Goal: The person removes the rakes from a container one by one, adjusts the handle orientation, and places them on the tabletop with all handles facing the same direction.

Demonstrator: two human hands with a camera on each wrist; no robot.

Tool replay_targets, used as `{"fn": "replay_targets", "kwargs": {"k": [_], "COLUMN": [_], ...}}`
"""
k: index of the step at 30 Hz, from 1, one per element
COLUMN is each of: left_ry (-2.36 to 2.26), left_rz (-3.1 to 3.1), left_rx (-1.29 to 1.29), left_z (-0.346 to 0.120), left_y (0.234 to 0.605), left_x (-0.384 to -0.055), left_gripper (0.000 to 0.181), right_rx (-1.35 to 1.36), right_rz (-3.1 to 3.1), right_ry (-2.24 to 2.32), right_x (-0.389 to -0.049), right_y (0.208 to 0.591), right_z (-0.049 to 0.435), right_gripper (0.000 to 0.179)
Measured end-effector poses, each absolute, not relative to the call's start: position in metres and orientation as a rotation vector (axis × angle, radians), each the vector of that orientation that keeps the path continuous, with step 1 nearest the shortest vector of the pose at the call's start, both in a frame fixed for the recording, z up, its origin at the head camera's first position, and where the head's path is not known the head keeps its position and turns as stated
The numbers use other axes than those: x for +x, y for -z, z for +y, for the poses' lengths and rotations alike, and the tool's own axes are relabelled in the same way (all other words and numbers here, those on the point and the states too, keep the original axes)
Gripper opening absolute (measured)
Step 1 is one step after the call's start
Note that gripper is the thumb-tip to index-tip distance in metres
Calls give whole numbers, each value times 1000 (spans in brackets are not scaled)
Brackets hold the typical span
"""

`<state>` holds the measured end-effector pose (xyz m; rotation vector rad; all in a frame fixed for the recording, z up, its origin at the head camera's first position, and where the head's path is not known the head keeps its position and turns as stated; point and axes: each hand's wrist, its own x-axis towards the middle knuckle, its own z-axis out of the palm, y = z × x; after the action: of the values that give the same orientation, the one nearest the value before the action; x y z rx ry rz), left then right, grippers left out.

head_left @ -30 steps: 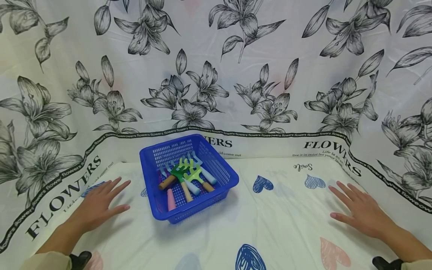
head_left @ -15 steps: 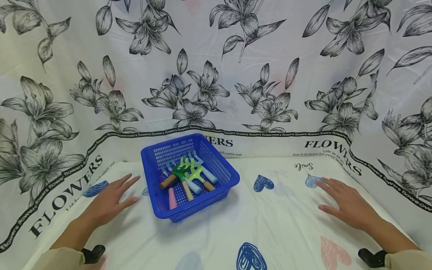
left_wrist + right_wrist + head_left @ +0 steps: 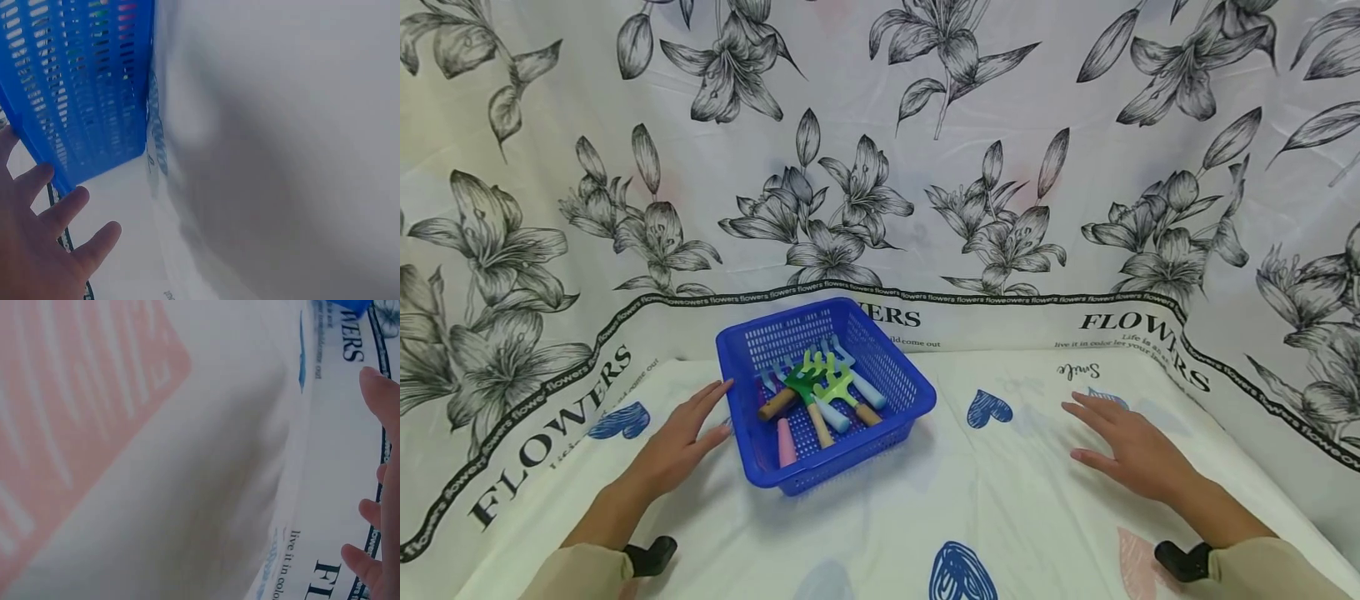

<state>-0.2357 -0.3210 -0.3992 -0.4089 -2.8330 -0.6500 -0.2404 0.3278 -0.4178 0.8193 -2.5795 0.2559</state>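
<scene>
A blue perforated plastic basket (image 3: 850, 457) stands on the cloth, left of centre in the head view. In it lie several small garden hand tools: a light green fork (image 3: 835, 388), a dark green tool (image 3: 805, 379), light blue forks, and a pink handle (image 3: 786, 442). My left hand (image 3: 681, 442) is at the basket's left side, fingers extended; the left wrist view has its fingertips (image 3: 78, 195) close by the blue rim, and whether they touch I cannot tell. Well to the right of the basket, my right hand (image 3: 1127, 446) hovers over the cloth with fingers extended, holding nothing.
White cloth (image 3: 1022, 500) printed with blue and pink hearts covers the surface. Behind it rises a curtain (image 3: 880, 208) with black line-drawn flowers, close to the basket's back edge. A black strap device (image 3: 655, 554) sits on each wrist.
The left hand has moved right, up to the basket's left side. The right hand has moved left over the cloth. The basket and its tools stay in place.
</scene>
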Motion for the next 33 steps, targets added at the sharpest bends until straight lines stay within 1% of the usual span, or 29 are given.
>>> {"fn": "replay_targets", "kwargs": {"k": [12, 22, 29, 33], "left_ry": [1007, 1291, 1398, 1455], "left_rz": [-2745, -2687, -2630, -2606], "left_rx": [-325, -121, -104, -112], "left_z": [-301, -289, -290, -292], "left_y": [400, 398, 401, 405], "left_x": [-251, -258, -255, -256], "left_gripper": [57, 63, 64, 63], "right_rx": [884, 907, 916, 884], "right_rz": [-2558, -2527, -2508, -2543], "right_ry": [-240, -267, -276, -401], "right_x": [-255, -264, -269, -267], "right_y": [416, 409, 402, 396], "right_z": [299, 277, 258, 244], "right_gripper": [68, 65, 62, 61]}}
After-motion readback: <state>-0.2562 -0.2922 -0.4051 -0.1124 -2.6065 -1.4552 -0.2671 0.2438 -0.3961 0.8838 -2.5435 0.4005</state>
